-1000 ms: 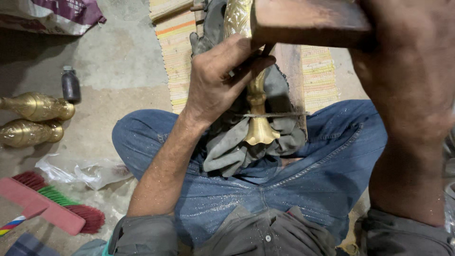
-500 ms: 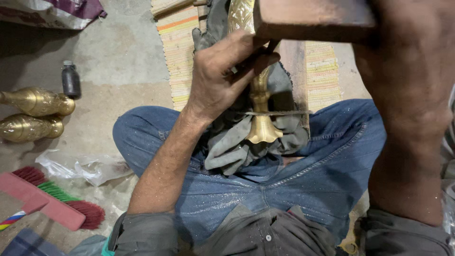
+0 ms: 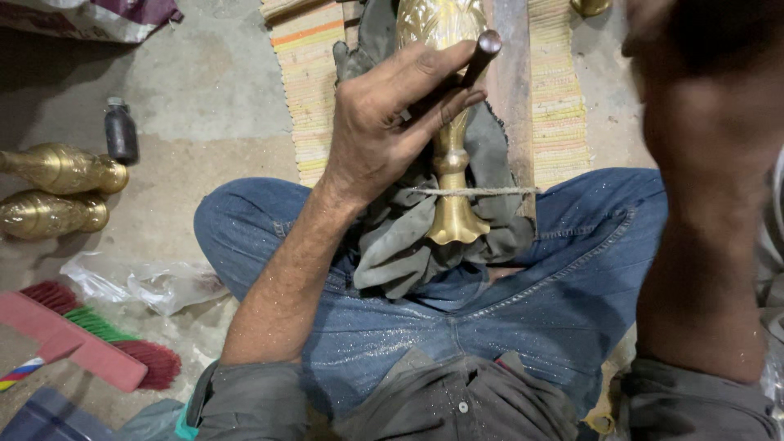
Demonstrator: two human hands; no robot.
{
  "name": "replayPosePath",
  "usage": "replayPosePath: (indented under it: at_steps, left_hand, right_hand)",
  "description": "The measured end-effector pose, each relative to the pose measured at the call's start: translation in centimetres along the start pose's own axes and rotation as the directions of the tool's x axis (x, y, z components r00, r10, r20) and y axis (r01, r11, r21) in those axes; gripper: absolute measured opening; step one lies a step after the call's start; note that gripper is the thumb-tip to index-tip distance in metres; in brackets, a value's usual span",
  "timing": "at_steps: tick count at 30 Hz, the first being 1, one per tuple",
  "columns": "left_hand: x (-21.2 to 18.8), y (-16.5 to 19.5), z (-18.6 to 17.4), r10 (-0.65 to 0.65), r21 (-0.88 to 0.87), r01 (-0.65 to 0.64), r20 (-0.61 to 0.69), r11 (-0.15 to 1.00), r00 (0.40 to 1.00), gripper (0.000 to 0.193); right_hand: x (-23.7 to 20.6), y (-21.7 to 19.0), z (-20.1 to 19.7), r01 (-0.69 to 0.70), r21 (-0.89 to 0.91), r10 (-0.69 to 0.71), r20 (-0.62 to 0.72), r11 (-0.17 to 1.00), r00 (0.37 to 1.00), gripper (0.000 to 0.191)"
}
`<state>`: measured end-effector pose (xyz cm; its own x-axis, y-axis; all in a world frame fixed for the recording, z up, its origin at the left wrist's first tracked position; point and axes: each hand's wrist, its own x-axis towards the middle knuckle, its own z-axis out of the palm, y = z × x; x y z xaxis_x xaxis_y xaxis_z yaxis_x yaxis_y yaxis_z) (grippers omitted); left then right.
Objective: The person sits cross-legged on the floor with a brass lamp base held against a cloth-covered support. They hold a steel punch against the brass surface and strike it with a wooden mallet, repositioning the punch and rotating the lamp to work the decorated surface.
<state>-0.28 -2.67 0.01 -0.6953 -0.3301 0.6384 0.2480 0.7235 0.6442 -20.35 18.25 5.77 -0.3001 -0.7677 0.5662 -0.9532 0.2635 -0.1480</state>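
I sit cross-legged with a brass vase lying on a grey cloth over a wooden plank, its flared foot pointing at me. A thin string runs across the vase's stem. My left hand grips a dark metal rod and presses it against the vase's neck, fingers wrapped over both. My right hand is raised close to the camera at the top right, blurred, and what it holds is hidden.
Two more brass vases lie on the concrete floor at the left beside a small dark bottle. A crumpled plastic bag and a pink brush with red and green bristles lie nearer. A striped mat lies under the plank.
The wooden block at the top of the earlier frames, by my right hand, has left the view as that hand rose. The left hand and rod stayed on the vase.
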Motion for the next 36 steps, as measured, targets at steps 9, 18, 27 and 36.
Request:
replayPosePath:
  at_steps: [9,18,27,36]
  left_hand:
    - [0.1,0.3,-0.2,0.015,-0.035,-0.015,-0.003,0.999,1.000,0.035]
    - [0.1,0.0,-0.1,0.017,-0.011,-0.017,0.004,1.000,1.000,0.040]
    - [0.1,-0.1,-0.3,0.035,-0.056,-0.034,0.018,0.998,0.999,0.031]
    - [0.0,0.2,-0.4,0.006,-0.028,-0.005,0.028,1.000,1.000,0.038]
  right_hand:
    - [-0.4,0.4,0.3,-0.036,0.007,0.036,0.006,0.999,0.999,0.018]
    - [-1.5,0.1,0.2,-0.127,0.037,0.125,0.045,0.991,0.991,0.018]
    - [-0.7,0.5,-0.3,0.108,0.036,-0.110,0.067,0.993,0.992,0.038]
    - [-0.4,-0.7,-0.7,0.147,0.017,-0.147,0.038,0.989,0.988,0.032]
